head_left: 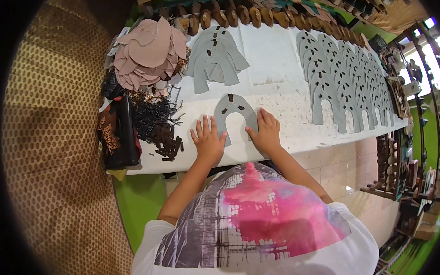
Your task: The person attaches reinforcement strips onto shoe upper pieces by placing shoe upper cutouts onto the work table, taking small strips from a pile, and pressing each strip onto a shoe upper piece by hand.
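On white tabletop (276, 81): left hand (208, 140), right hand (265, 133) open, flat; pressing grey arch-shaped cutout (235, 111).

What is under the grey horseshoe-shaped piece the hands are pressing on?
The grey horseshoe-shaped piece lies flat on the white table, with the left hand and right hand at its ends. Anything beneath it is covered.

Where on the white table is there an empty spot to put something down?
The barest patch of the white table lies between the small grey pile and the long row of grey pieces. The left end is crowded with pink pieces and dark scraps. The left hand and right hand press one grey piece at the front edge.
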A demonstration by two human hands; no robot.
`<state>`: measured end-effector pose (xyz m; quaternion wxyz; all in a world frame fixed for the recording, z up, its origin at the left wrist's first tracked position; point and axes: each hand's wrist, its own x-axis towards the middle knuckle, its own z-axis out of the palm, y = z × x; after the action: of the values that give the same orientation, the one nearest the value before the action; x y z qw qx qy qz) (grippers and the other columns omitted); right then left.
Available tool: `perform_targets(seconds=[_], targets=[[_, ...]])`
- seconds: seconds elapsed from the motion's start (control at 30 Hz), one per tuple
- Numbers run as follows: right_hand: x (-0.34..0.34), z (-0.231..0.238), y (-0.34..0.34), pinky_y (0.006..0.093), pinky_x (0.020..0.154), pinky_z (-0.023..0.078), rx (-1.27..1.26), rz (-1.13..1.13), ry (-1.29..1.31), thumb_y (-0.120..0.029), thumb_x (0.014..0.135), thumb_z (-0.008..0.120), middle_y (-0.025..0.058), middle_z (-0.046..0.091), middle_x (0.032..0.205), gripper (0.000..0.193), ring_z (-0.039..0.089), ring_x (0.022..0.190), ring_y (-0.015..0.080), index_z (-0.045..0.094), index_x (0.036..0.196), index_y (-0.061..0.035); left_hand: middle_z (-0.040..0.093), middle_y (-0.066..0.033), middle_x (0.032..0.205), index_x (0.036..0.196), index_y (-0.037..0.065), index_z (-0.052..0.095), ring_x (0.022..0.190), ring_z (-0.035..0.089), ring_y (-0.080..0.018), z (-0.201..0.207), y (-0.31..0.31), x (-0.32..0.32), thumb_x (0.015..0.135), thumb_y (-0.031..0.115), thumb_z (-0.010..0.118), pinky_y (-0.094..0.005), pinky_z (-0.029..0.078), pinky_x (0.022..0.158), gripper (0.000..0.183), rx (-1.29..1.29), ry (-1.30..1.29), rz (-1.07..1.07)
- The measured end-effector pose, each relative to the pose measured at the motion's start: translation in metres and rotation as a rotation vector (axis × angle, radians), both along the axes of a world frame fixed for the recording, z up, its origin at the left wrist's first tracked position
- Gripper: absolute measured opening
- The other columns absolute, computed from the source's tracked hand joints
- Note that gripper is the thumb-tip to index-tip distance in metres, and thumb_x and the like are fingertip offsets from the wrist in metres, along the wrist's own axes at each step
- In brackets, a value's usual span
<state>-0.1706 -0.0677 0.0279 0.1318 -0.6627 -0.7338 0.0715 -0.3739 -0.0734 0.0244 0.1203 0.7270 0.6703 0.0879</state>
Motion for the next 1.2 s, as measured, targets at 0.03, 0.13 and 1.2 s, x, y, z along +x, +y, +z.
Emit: perform_targets(seconds=[0.03,0.13,1.2], targets=[[0.003,-0.002,0.002,0.0491,0.102,0.026,0.012,-0.039,0.092,-0.038,0.083,0.058,0.0137,0.040,0.137,0.062,0.036,0.124,0.0315,0.044,0.130,-0.0002,0.024,-0.0167,0.147,0.141,0.008,0.032,0.135,0.020,-0.0376,0.002,0.002,0.001,0.087,0.039,0.052,-0.0602,0.008,0.106,0.065,-0.036,-0.037,0.016],[0.002,0.003,0.007,0.0466,0.096,0.032,0.012,-0.089,0.237,-0.027,0.077,0.065,0.0120,0.049,0.125,0.050,0.043,0.117,0.0296,0.054,0.120,-0.0044,0.031,-0.0152,0.143,0.131,0.010,0.047,0.133,0.023,-0.0374,-0.003,0.007,-0.005,0.083,0.034,0.058,-0.0595,0.011,0.106,0.055,-0.007,-0.204,0.026],[0.284,0.046,-0.041,0.0205,0.071,0.044,-0.551,-0.442,1.362,-0.008,0.082,0.064,0.0034,0.057,0.096,0.044,0.055,0.083,0.0088,0.050,0.123,-0.0004,0.047,-0.0014,0.064,0.070,0.003,0.049,0.062,0.042,-0.0115,0.041,0.014,0.258,0.088,0.029,0.056,-0.0287,0.037,0.058,0.033,-0.502,-1.018,-0.219]])
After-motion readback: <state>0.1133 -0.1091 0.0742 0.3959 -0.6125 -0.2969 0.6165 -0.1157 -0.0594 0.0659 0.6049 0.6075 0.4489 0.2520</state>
